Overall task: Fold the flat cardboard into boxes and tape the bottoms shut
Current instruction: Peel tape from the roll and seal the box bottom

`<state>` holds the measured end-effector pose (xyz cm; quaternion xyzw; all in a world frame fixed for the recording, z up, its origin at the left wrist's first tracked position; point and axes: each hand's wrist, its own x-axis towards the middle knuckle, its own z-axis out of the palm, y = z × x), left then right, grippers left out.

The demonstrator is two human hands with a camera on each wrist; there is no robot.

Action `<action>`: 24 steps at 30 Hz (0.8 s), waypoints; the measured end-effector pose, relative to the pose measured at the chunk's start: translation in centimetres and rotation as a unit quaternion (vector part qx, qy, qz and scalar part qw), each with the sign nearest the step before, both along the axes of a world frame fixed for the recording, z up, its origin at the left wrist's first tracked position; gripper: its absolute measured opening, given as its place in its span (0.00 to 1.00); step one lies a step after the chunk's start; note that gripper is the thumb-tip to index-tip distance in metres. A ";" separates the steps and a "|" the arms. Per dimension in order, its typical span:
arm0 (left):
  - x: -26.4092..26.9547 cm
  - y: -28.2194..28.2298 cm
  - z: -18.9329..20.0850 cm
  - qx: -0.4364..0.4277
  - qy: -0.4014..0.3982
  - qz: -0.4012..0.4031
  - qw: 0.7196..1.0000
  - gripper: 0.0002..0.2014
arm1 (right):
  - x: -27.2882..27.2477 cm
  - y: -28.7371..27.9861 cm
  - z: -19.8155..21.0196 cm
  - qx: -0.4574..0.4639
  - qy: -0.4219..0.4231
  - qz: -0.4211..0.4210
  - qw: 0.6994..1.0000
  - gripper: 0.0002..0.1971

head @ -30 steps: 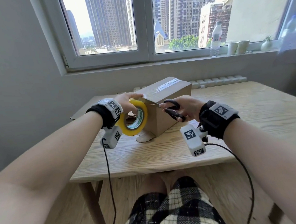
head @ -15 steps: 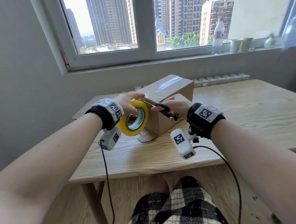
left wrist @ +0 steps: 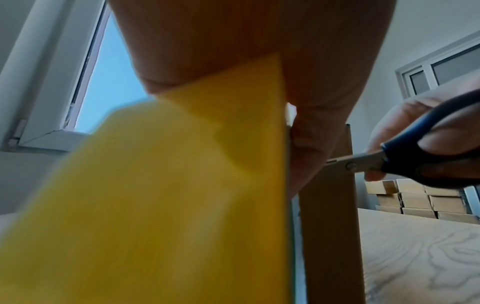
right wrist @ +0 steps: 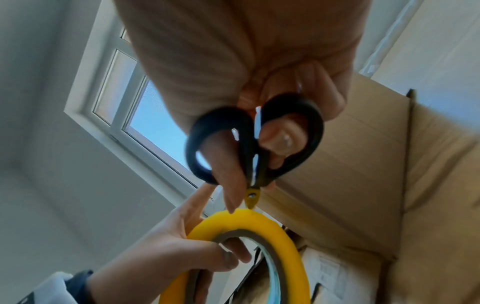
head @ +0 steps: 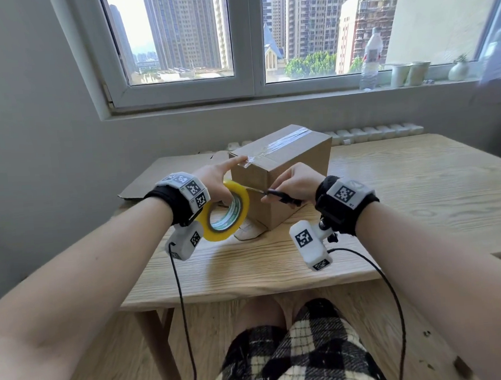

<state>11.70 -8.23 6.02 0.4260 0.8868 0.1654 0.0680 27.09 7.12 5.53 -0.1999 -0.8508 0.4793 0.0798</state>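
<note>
A folded cardboard box [head: 295, 169] stands on the wooden table [head: 406, 185], with clear tape [head: 284, 141] running along its top seam. My left hand [head: 216, 180] grips a yellow tape roll [head: 233, 211] beside the box's near left corner, forefinger stretched onto the tape end at the top edge. My right hand [head: 290, 184] holds black-handled scissors [head: 279, 195], blades pointing left at the strip between roll and box. In the left wrist view the roll [left wrist: 182, 195] fills the frame and the scissors [left wrist: 389, 160] come in from the right. In the right wrist view the scissors [right wrist: 254, 144] sit just above the roll [right wrist: 241, 226].
Flat cardboard [head: 165, 178] lies on the table's far left behind my left hand. A water bottle [head: 370, 59], two cups [head: 410, 73] and a small vase [head: 458, 70] stand on the windowsill. Stacked boxes [left wrist: 415, 197] show across the room in the left wrist view.
My right hand moved the scissors left and closer to the roll, up to the strip. My left forefinger stretched up onto the box's top edge. The head view shifted slightly.
</note>
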 end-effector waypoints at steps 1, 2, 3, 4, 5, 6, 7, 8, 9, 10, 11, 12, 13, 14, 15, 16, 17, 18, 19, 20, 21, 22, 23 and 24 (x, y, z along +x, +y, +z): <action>0.1 -0.1 -0.1 0.001 0.002 -0.001 1.000 0.53 | 0.0 0.1 -0.5 -0.003 0.002 0.000 1.000 0.12; 0.1 -0.2 -0.2 0.004 0.007 -0.002 1.000 0.52 | 0.1 0.1 -0.8 -0.001 0.005 0.000 1.000 0.11; 0.2 -0.3 -0.2 0.007 0.011 -0.004 1.000 0.52 | 0.3 0.3 -1.1 0.006 0.007 -0.001 1.000 0.10; 0.2 -0.2 -0.2 0.010 0.011 -0.008 1.000 0.52 | 0.4 0.5 -1.2 0.018 0.007 0.000 1.000 0.09; 0.2 -0.1 -0.1 0.012 0.008 -0.011 1.000 0.52 | 0.6 0.8 -1.3 0.040 0.000 0.000 0.999 0.08; 0.3 0.0 -0.1 0.011 0.005 -0.013 1.000 0.53 | 0.8 1.0 -1.5 0.072 -0.013 0.003 0.997 0.08; 0.3 0.1 -0.1 0.010 0.002 -0.014 1.000 0.53 | 0.9 1.2 -1.7 0.110 -0.029 0.006 0.994 0.11; 0.4 0.1 -0.1 0.008 0.002 -0.014 1.000 0.54 | 1.1 1.3 -1.9 0.137 -0.044 0.009 0.990 0.13; 0.5 0.1 -0.1 0.007 0.004 -0.014 1.000 0.55 | 1.2 1.3 -2.2 0.150 -0.055 0.012 0.987 0.15; 0.5 0.0 -0.1 0.003 0.007 -0.013 1.000 0.55 | 1.2 1.2 -2.5 0.160 -0.061 0.014 0.985 0.15; 0.6 -0.1 -0.1 -0.006 0.011 -0.013 1.000 0.57 | 1.3 1.2 -2.8 0.171 -0.065 0.015 0.983 0.15; 0.6 -0.3 -0.1 -0.023 0.020 -0.011 0.999 0.58 | 1.3 1.1 -3.2 0.184 -0.071 0.012 0.980 0.14; 0.6 -0.6 0.0 -0.045 0.033 -0.011 0.998 0.60 | 1.4 1.1 -3.5 0.198 -0.079 0.005 0.977 0.12; 0.6 -0.7 0.2 -0.068 0.051 -0.009 0.996 0.61 | 1.5 1.1 -3.9 0.213 -0.092 -0.003 0.973 0.10; 0.6 -0.9 0.3 -0.088 0.070 -0.008 0.994 0.62 | 1.6 1.1 -4.2 0.233 -0.110 -0.007 0.966 0.07; 0.6 -0.9 0.4 -0.104 0.084 -0.006 0.991 0.63 | 1.7 1.1 -4.6 0.256 -0.130 -0.007 0.958 0.06; 0.6 -0.9 0.5 -0.116 0.092 -0.004 0.989 0.64 | 1.7 1.0 -5.1 0.276 -0.148 -0.005 0.950 0.05; 0.6 -0.7 0.5 -0.126 0.099 -0.004 0.987 0.65 | 1.7 1.0 -5.6 0.285 -0.160 -0.004 0.945 0.05; 0.6 -0.6 0.5 -0.133 0.105 -0.004 0.986 0.67 | 1.6 0.9 -5.9 0.282 -0.169 -0.001 0.944 0.05; 0.6 -0.5 0.5 -0.134 0.109 -0.005 0.985 0.68 | 1.5 0.9 -6.3 0.273 -0.176 0.005 0.946 0.08; 0.7 -0.4 0.6 -0.132 0.113 -0.005 0.985 0.68 | 1.4 0.8 -6.4 0.264 -0.179 0.014 0.948 0.12; 0.7 -0.3 0.5 -0.127 0.113 -0.003 0.985 0.68 | 1.2 0.8 -6.3 0.254 -0.172 0.017 0.952 0.16; 0.7 -0.3 0.5 -0.121 0.110 -0.003 0.986 0.68 | 1.1 0.7 -5.9 0.243 -0.144 0.010 0.959 0.17; 0.7 -0.3 0.4 -0.113 0.104 -0.004 0.988 0.67 | 0.9 0.5 -5.2 0.232 -0.091 -0.002 0.968 0.15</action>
